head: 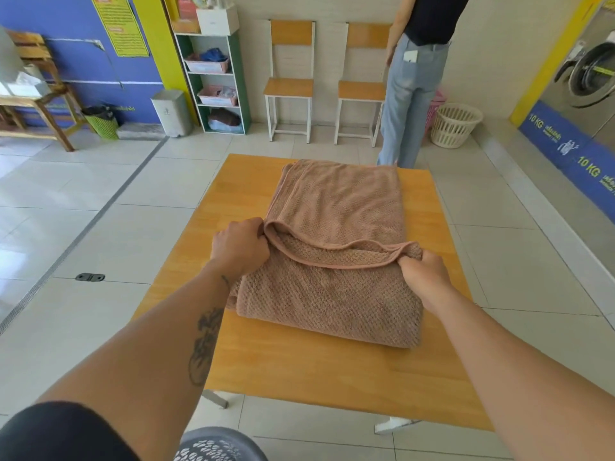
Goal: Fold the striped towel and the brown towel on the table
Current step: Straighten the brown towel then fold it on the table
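Both hands, left hand (240,248) and right hand (423,273), pinch the brown towel's (336,234) hemmed edge (fingers closed on it) over the table (299,367).

towel (336,261): brown, waffle-textured; table (299,364): orange wood; wall (66,44): blue; basket (454,124): cream

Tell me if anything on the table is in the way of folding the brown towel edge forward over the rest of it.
Nothing visible blocks it. The left hand and right hand each pinch a corner of the brown waffle-textured towel, whose far half lies flat and bare on the orange wooden table. No striped towel is in view.
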A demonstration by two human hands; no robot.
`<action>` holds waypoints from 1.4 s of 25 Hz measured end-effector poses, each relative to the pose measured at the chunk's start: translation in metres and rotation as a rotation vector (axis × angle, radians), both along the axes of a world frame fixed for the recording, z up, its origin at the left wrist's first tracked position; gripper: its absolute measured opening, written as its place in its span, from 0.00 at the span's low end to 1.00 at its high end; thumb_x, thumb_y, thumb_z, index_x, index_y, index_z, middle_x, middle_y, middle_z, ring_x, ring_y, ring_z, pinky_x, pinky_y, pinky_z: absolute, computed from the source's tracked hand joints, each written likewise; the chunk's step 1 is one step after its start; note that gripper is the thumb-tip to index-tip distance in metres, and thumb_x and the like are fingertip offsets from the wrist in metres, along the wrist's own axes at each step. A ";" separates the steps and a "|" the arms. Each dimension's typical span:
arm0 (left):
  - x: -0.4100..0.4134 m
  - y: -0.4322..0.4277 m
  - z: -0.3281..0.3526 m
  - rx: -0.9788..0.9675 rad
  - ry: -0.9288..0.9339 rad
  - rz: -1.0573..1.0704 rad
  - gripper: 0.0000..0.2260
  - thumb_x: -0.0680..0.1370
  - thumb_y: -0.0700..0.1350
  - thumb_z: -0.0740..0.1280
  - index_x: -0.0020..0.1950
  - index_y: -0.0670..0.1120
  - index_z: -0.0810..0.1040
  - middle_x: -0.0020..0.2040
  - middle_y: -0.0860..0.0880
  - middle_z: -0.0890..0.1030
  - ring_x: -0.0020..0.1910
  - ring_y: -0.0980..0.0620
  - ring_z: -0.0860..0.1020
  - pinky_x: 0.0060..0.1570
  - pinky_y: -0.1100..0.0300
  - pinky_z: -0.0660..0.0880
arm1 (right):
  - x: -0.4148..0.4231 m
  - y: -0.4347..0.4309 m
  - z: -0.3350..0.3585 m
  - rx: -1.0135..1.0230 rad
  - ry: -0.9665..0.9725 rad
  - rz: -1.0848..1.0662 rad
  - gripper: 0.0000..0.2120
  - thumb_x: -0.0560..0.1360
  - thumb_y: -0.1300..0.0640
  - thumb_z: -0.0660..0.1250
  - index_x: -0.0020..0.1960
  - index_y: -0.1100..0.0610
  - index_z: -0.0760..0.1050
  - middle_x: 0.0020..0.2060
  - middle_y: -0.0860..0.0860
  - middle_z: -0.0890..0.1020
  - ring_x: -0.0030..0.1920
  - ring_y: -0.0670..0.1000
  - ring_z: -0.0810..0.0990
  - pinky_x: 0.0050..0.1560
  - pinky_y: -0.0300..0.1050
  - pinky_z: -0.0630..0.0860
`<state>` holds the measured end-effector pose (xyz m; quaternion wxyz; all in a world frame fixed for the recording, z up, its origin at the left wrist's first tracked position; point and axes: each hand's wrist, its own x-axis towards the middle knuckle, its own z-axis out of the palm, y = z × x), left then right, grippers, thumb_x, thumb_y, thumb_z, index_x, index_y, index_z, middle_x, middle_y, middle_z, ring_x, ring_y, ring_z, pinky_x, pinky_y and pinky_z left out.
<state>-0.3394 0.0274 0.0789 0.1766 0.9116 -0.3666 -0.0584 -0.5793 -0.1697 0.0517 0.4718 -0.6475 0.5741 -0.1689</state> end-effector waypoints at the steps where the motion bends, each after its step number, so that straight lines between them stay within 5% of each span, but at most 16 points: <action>1: 0.007 -0.013 0.000 -0.019 -0.010 0.019 0.05 0.78 0.43 0.58 0.45 0.49 0.73 0.38 0.49 0.76 0.42 0.41 0.77 0.44 0.50 0.70 | 0.006 -0.010 0.002 -0.011 -0.034 -0.020 0.06 0.77 0.54 0.63 0.49 0.54 0.77 0.46 0.52 0.82 0.43 0.52 0.78 0.37 0.45 0.71; 5: 0.018 -0.057 -0.012 -0.245 -0.229 0.210 0.11 0.79 0.47 0.61 0.61 0.50 0.72 0.57 0.47 0.75 0.58 0.43 0.72 0.61 0.43 0.65 | 0.020 -0.041 -0.002 -0.152 0.098 -0.074 0.21 0.79 0.49 0.63 0.69 0.56 0.67 0.61 0.51 0.75 0.54 0.56 0.76 0.50 0.51 0.74; 8: -0.017 -0.053 -0.056 -0.139 -0.320 -0.027 0.11 0.78 0.49 0.59 0.58 0.49 0.73 0.56 0.47 0.73 0.57 0.43 0.72 0.59 0.45 0.66 | 0.010 -0.012 -0.029 -0.501 0.372 0.174 0.23 0.77 0.50 0.63 0.71 0.52 0.64 0.65 0.53 0.70 0.66 0.56 0.70 0.66 0.58 0.67; 11: -0.042 -0.030 -0.098 0.161 -0.126 -0.131 0.20 0.78 0.58 0.54 0.69 0.55 0.70 0.67 0.49 0.70 0.69 0.44 0.65 0.67 0.40 0.60 | -0.001 0.036 -0.052 -0.621 0.436 0.646 0.27 0.74 0.41 0.59 0.72 0.47 0.65 0.68 0.50 0.66 0.71 0.54 0.62 0.69 0.55 0.59; 15: -0.031 -0.015 -0.109 0.287 0.038 -0.157 0.26 0.82 0.61 0.48 0.80 0.60 0.52 0.81 0.50 0.51 0.80 0.48 0.46 0.74 0.33 0.42 | 0.003 0.055 -0.063 -0.457 0.672 0.926 0.51 0.69 0.36 0.65 0.79 0.47 0.35 0.79 0.56 0.40 0.78 0.61 0.39 0.76 0.64 0.43; 20: -0.021 0.004 -0.093 0.364 0.160 -0.252 0.27 0.83 0.61 0.48 0.82 0.58 0.48 0.83 0.50 0.44 0.81 0.49 0.41 0.78 0.41 0.41 | 0.018 0.062 -0.049 -0.482 0.686 0.886 0.39 0.73 0.54 0.65 0.79 0.46 0.50 0.73 0.54 0.61 0.74 0.59 0.59 0.70 0.61 0.64; 23: -0.018 0.036 -0.088 0.343 0.156 -0.319 0.32 0.80 0.65 0.54 0.82 0.58 0.48 0.82 0.51 0.42 0.80 0.49 0.39 0.78 0.43 0.42 | 0.024 0.081 -0.039 -0.418 0.644 0.870 0.34 0.72 0.57 0.62 0.76 0.46 0.58 0.64 0.51 0.70 0.67 0.58 0.69 0.64 0.60 0.71; 28: 0.002 0.113 -0.091 0.283 0.041 -0.470 0.44 0.72 0.66 0.66 0.81 0.58 0.48 0.81 0.49 0.44 0.80 0.47 0.40 0.77 0.40 0.43 | 0.042 0.165 -0.035 -0.309 0.616 0.749 0.33 0.72 0.55 0.60 0.76 0.44 0.59 0.65 0.50 0.71 0.67 0.58 0.69 0.66 0.58 0.70; 35: 0.067 0.191 -0.091 0.329 -0.220 -0.609 0.44 0.72 0.49 0.69 0.80 0.56 0.45 0.80 0.45 0.48 0.80 0.43 0.44 0.76 0.36 0.45 | 0.085 0.290 -0.020 -0.154 0.490 0.508 0.32 0.72 0.58 0.58 0.75 0.44 0.61 0.67 0.50 0.71 0.67 0.57 0.70 0.68 0.59 0.68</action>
